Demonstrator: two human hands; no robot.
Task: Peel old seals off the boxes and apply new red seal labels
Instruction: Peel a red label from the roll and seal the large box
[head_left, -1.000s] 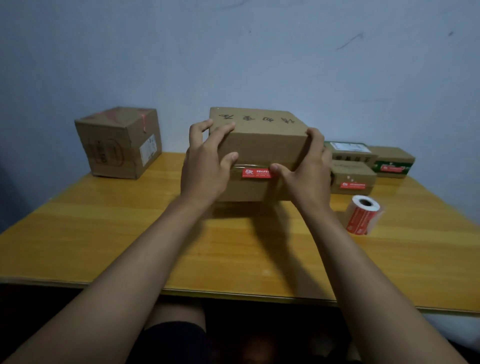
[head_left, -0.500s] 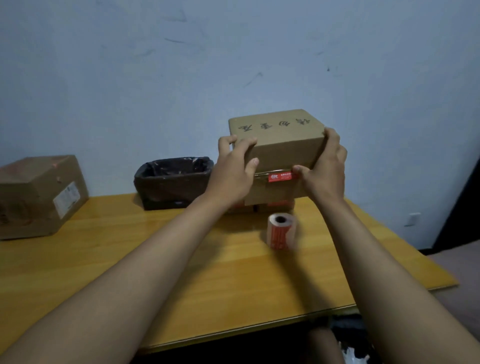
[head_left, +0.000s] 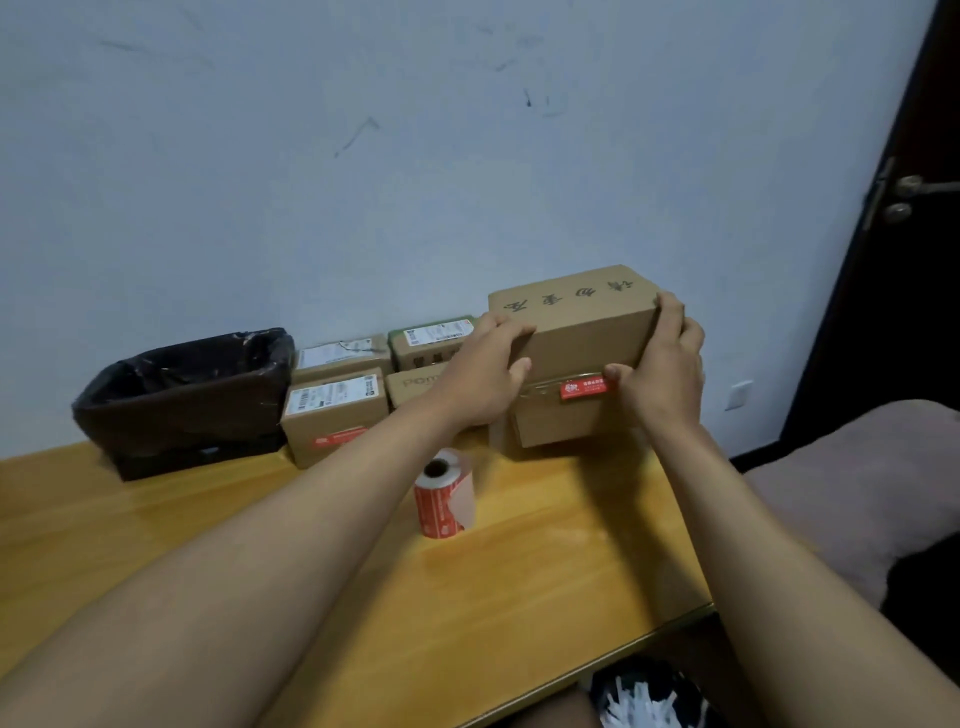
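I hold a brown cardboard box (head_left: 582, 332) with dark lettering on its top, at the far right end of the wooden table (head_left: 545, 571). My left hand (head_left: 480, 374) grips its left end and my right hand (head_left: 660, 369) grips its right end. A red seal label (head_left: 582, 389) sits across the seam on its front face, next to my right thumb. The box's bottom edge is at the table top; I cannot tell if it touches. A roll of red seal labels (head_left: 441, 496) stands upright on the table in front of it.
Several smaller cardboard boxes (head_left: 332, 415) are stacked against the wall left of the held box, one with a red label. A black-lined bin (head_left: 182, 395) stands further left. A dark door (head_left: 904, 208) is at the right, and a bin with white scraps (head_left: 644, 696) sits below the table edge.
Both hands have carried the box rightward to the table's right end and lowered it; the view has swung right, so the big box at the left is out of sight.
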